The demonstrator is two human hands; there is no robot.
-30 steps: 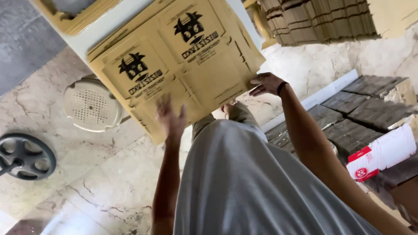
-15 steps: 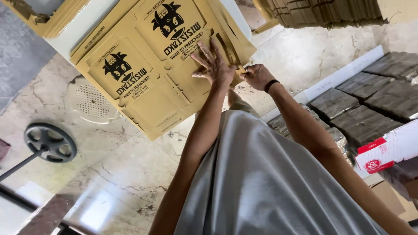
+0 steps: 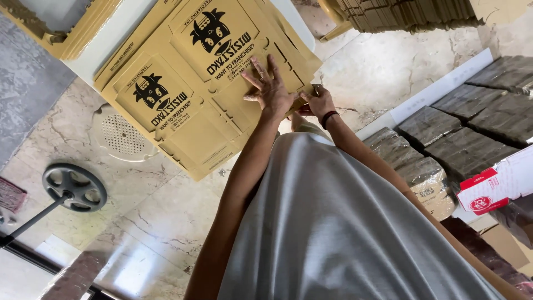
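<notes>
Two bare hands meet on one flat cardboard sheet (image 3: 189, 94), a tan, die-cut box blank printed in black with two cartoon figures and some lettering. We press our left hand (image 3: 270, 84) flat on its surface, palm down and fingers spread wide apart, gripping nothing, just bearing on the printed panel near the sheet's right edge. Just beside it, our right hand (image 3: 317, 101) is at that same edge, fingers curled against the cardboard; we cannot tell whether they pinch the edge or only push on it. A dark band (image 3: 328, 117) circles the right wrist, right behind the hand. The sheet runs away from both hands toward the upper left, where it lies on a stack of like tan sheets (image 3: 66, 39) over a pale surface (image 3: 105, 47). Below our forearms a grey shirt (image 3: 333, 222) fills the lower middle of the view. Beyond the sheet, well to the left of the hands, the marble floor (image 3: 161, 222) carries a round white perforated cover (image 3: 119, 133) and a dark wheel-shaped base on a pole (image 3: 75, 187). To the right of the hands lie bundles wrapped in clear film (image 3: 461, 128), and farther right a red and white carton (image 3: 497, 186). Above the hands, a tall pile of folded cardboard (image 3: 405, 14) stands near the top edge.
</notes>
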